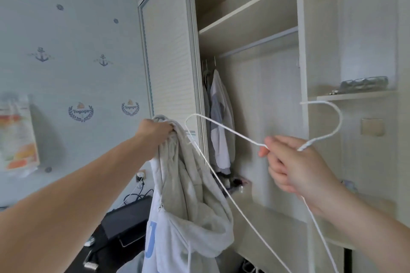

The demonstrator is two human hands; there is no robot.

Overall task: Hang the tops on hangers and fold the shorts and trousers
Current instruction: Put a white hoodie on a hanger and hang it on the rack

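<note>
My left hand (pixel 156 131) grips the bunched top edge of a light grey hoodie (pixel 188 206), which hangs down with its hood drooping and a blue letter on the front. A white wire hanger (pixel 221 133) is held in front of the wardrobe by my right hand (pixel 295 168), whose fingers pinch it near the neck. The hook curves up to the right of that hand. The hanger's left shoulder sits beside the hoodie's top, and its lower wire runs behind the cloth.
An open wardrobe (pixel 301 55) stands ahead with a rail (pixel 259 42) and several garments (pixel 218 121) hanging at its left end. A sliding door (pixel 170 50) is at the left. A dark desk with cables (pixel 124 219) lies below. A side shelf holds a glass dish (pixel 363 83).
</note>
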